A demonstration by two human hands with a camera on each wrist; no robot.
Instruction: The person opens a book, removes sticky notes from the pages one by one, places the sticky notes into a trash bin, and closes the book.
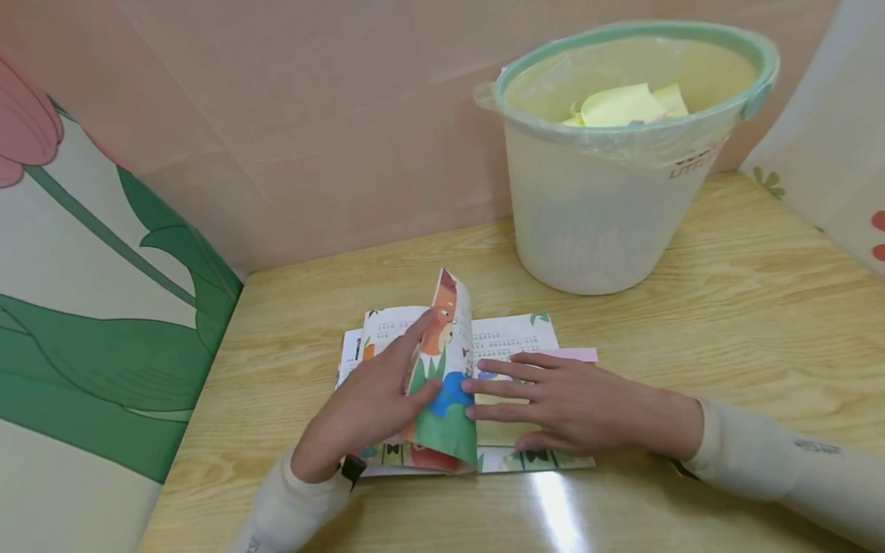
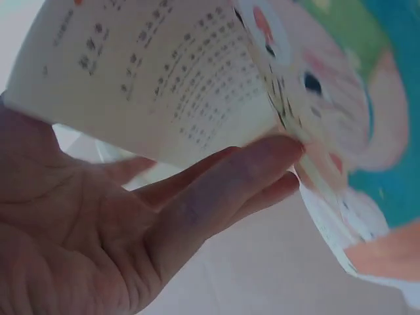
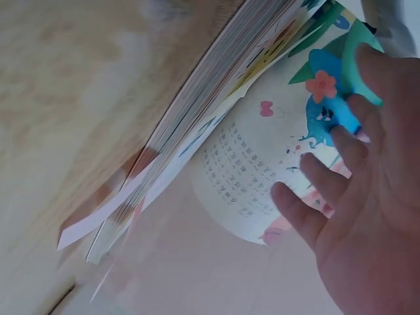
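Note:
An open picture book [image 1: 515, 336] lies on the wooden table [image 1: 726, 307]. My left hand [image 1: 366, 407] holds one illustrated page [image 1: 445, 361] lifted and curled upright over the spine, thumb on its coloured face and fingers behind it. In the left wrist view the fingers [image 2: 216, 190] lie straight against the printed page [image 2: 164, 79]. My right hand [image 1: 567, 403] rests flat on the right-hand page, fingers spread and pointing left. The right wrist view shows that hand [image 3: 367, 216] under the curved page and the book's page edges [image 3: 197, 118]. A pink paper slip [image 1: 577, 354] sticks out of the book's right edge.
A pale plastic bin [image 1: 601, 223] with a green rim and liner stands at the back right, with yellow papers [image 1: 622, 104] inside. A flower-patterned panel [image 1: 104, 307] borders the table on the left, a pink wall is behind, and another panel [image 1: 830, 138] stands at the right.

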